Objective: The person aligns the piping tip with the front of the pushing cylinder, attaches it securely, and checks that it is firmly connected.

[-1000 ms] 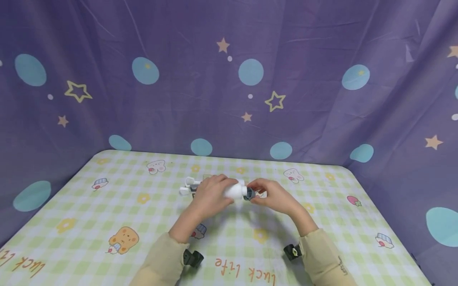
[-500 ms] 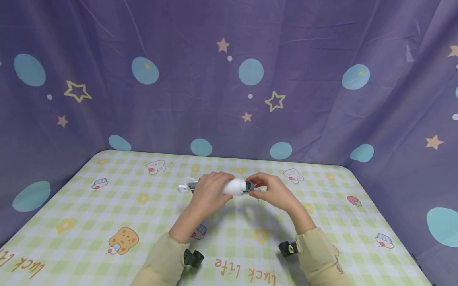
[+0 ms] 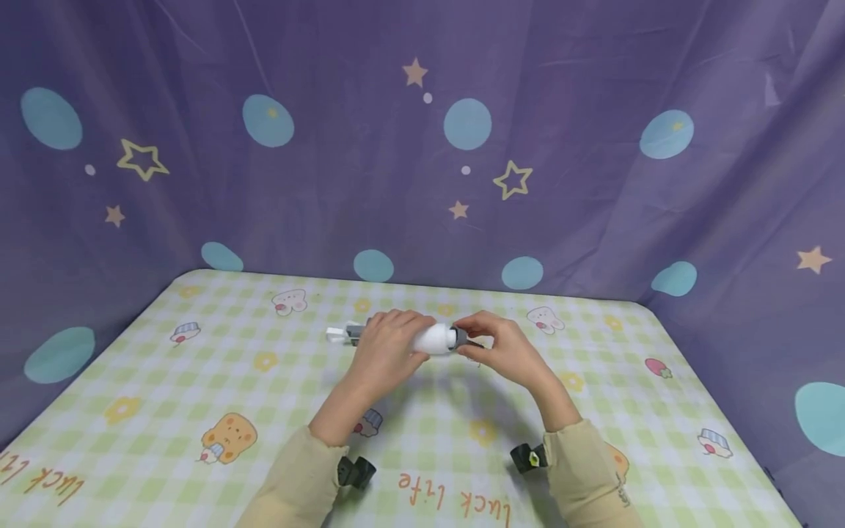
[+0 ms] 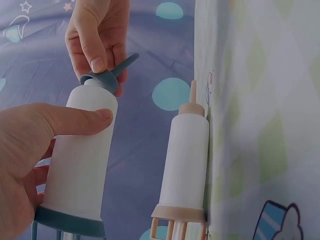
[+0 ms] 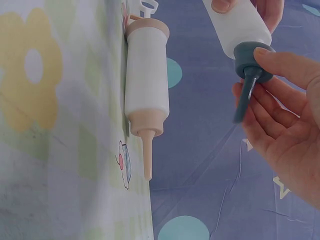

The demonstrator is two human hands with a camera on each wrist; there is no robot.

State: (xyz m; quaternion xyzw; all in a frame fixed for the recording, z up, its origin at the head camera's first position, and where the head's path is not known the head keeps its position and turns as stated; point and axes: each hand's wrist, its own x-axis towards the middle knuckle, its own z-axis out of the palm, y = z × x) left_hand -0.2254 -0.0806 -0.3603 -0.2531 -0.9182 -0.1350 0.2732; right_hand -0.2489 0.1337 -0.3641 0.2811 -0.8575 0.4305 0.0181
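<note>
My left hand (image 3: 389, 352) grips the white barrel (image 4: 82, 155) of a large plastic syringe, fingers and thumb round it. At the barrel's rear is a dark teal collar (image 4: 67, 221). My right hand (image 3: 505, 352) pinches a dark teal nozzle cap (image 5: 248, 55) at the barrel's front neck. The cap sits over the neck, and its thin spout points away from the barrel. In the left wrist view the cap looks somewhat tilted; how firmly it is seated I cannot tell. The syringe is held above the table, roughly level in the head view.
A second syringe (image 5: 147, 75), with a beige nozzle and collar, lies on the checked tablecloth (image 3: 165, 396) close to the held one; the head view largely hides it. Purple curtain (image 3: 370, 147) hangs behind the table. Both wrists wear small black cameras.
The teal cap has turned into line with the barrel and moved onto its neck. Both hands and the syringe have risen slightly in the head view, which has also shifted a little.
</note>
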